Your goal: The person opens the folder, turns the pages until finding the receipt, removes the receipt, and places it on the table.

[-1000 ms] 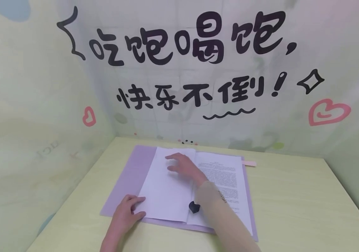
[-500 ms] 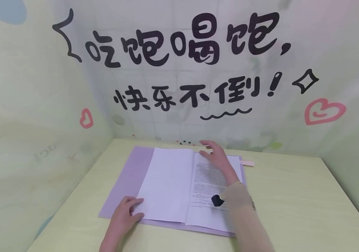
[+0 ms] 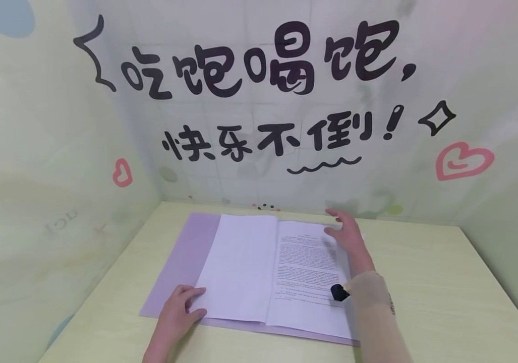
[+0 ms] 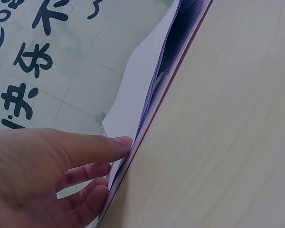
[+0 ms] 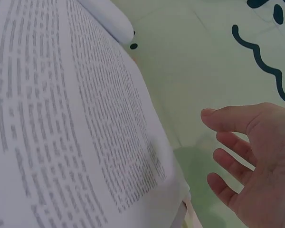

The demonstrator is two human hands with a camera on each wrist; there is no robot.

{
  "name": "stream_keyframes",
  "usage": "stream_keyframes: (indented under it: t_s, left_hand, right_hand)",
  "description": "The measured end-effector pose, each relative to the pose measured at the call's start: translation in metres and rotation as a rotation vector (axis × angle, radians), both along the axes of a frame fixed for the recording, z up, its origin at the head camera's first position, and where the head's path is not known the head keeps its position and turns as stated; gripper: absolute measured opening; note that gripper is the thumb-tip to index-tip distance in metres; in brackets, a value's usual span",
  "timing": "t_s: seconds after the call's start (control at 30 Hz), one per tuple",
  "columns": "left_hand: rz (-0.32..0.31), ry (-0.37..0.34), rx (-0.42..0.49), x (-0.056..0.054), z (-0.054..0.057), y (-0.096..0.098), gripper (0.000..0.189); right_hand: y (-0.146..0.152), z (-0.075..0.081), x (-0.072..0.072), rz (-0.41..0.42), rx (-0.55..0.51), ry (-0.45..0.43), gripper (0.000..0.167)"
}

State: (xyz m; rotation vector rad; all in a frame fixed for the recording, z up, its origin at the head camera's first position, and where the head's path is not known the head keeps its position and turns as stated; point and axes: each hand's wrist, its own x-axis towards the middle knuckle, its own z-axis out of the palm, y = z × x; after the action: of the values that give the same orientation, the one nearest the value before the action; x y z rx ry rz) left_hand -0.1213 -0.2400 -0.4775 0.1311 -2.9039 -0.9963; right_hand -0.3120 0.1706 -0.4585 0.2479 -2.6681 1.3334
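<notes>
Head view: the purple folder (image 3: 181, 252) lies open on the counter (image 3: 436, 292) at six o'clock, left hand (image 3: 177, 312) at its eight, right hand (image 3: 349, 239) at its two! Left wrist: relaxed, resting on white pages (image 4: 137, 85). Right wrist: loose, empty, near the printed page (image 5: 76, 114).

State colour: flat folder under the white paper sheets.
Light purple flat folder, best seen in head view.

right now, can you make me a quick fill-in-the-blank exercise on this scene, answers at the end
1. The open folder on the table is ______ in colour.
2. In the head view, the printed page lies on the ______ side.
3. The ______ hand touches the unprinted page.
4. The hearts on the wall are ______.

Missing words: purple; right; left; pink
</notes>
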Motion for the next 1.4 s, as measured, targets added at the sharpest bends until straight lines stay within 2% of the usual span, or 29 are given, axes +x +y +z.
stream_keyframes:
  t_s: [0.13,0.3,0.47,0.73,1.13,1.4]
  left_hand:
    - [0.003,-0.009,0.001,0.000,0.000,0.000,0.046]
    - [0.002,-0.011,0.001,-0.001,-0.001,0.001,0.046]
    - [0.004,-0.010,0.003,-0.001,-0.001,0.001,0.046]
    - [0.003,-0.005,0.003,-0.001,-0.002,-0.001,0.046]
    - [-0.001,0.000,0.001,-0.001,-0.004,-0.003,0.045]
    - [-0.003,-0.003,0.001,-0.002,-0.003,-0.001,0.046]
  right_hand:
    - [0.016,-0.008,0.003,-0.026,0.014,0.000,0.056]
    - [0.027,-0.006,0.010,-0.046,0.020,-0.067,0.056]
    - [0.032,-0.004,0.011,-0.018,0.078,-0.099,0.057]
    - [0.040,-0.015,0.009,0.062,0.126,-0.150,0.058]
    - [0.046,-0.027,0.009,0.065,0.146,-0.166,0.057]
    - [0.051,-0.026,0.006,0.093,0.242,-0.191,0.061]
